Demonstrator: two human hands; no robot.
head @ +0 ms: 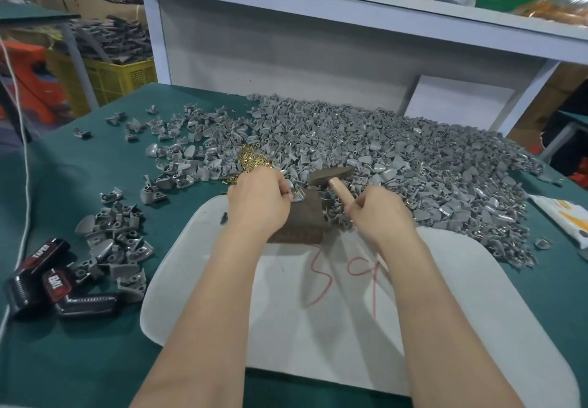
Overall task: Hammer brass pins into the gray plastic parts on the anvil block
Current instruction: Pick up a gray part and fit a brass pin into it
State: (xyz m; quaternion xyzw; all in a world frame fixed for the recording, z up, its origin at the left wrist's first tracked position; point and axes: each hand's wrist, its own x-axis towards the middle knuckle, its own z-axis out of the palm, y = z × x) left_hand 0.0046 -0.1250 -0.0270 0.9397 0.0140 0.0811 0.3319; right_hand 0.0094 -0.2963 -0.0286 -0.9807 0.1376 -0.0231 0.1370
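A dark, rusty anvil block [304, 221] stands on a white foam pad [445, 296] at the table's middle. My left hand [259, 199] pinches a gray plastic part [298, 196] on the block's top; a brass pin shows at the part. My right hand [377, 213] grips the wooden handle of a hammer [332, 176], whose metal head hangs just above and right of the part. A small heap of brass pins [251, 161] lies right behind my left hand. A large pile of gray parts [397, 159] spreads behind and to the right.
A smaller heap of gray parts [116, 248] lies at the left, beside black and red packs [47, 280]. A white packet [563, 213] lies at the right edge. A white shelf unit [318, 41] rises behind the green table. A white cord [24, 169] hangs at the far left.
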